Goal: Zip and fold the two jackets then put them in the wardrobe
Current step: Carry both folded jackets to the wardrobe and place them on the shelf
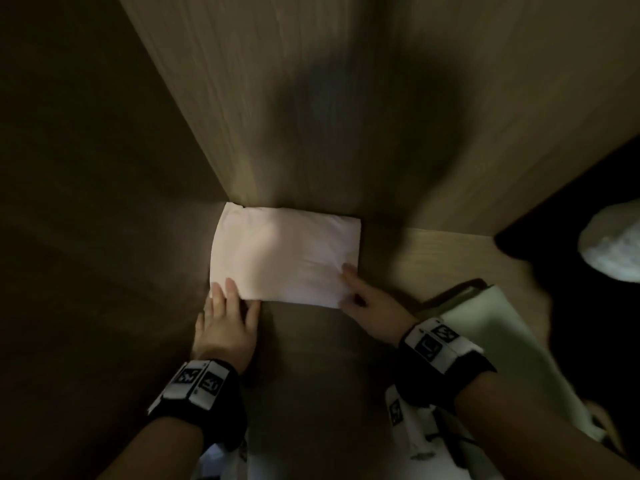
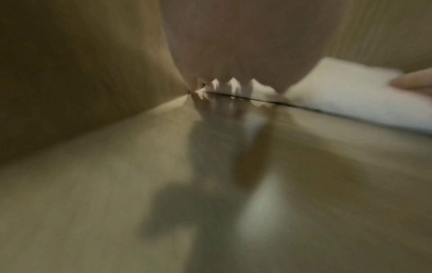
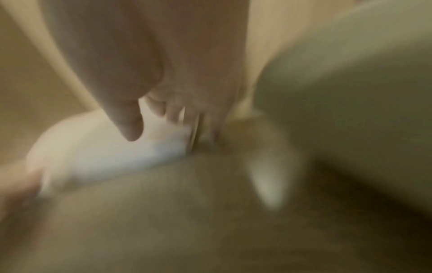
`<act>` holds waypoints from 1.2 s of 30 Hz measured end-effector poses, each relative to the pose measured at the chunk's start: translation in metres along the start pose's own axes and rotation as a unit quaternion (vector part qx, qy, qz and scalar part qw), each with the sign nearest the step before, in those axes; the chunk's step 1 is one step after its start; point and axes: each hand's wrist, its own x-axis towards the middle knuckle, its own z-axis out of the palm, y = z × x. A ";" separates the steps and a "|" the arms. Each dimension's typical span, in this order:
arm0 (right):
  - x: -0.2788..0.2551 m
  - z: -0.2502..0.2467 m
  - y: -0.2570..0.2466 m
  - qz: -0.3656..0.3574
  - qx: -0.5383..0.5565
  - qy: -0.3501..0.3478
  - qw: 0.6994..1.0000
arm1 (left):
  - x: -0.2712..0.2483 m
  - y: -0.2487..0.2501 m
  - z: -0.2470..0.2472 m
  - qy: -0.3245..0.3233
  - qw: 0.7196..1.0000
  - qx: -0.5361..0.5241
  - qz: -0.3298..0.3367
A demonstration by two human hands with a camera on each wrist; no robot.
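Note:
A folded white jacket (image 1: 284,258) lies flat on the wardrobe shelf (image 1: 311,358), its far edge against the back panel. My left hand (image 1: 225,317) rests on its near left corner, fingers straight on the cloth. My right hand (image 1: 367,299) touches the near right corner, one finger lying on top. In the blurred right wrist view the right hand (image 3: 175,64) has its thumb on the jacket (image 3: 100,151) and its fingers straight along the side edge. The left wrist view shows the left hand (image 2: 233,46) over the jacket (image 2: 339,96). I see no second jacket for certain.
Wooden walls close the space: a left side panel (image 1: 86,168) and a back panel (image 1: 311,98). A pale flat object with a dark rim (image 1: 502,341) stands at the right, near my right wrist. A white rounded thing (image 1: 613,244) sits at the far right in the dark.

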 end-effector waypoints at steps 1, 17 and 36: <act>-0.014 -0.005 0.003 0.004 0.067 0.034 0.997 | -0.011 0.001 0.003 0.010 0.999 -0.025 -0.019; -0.197 -0.013 0.189 0.134 0.208 0.399 0.883 | -0.103 0.161 0.082 -0.198 0.897 -0.380 0.107; -0.154 -0.055 0.203 0.147 0.259 0.176 0.938 | -0.098 0.159 0.112 -0.350 0.746 -0.566 -0.026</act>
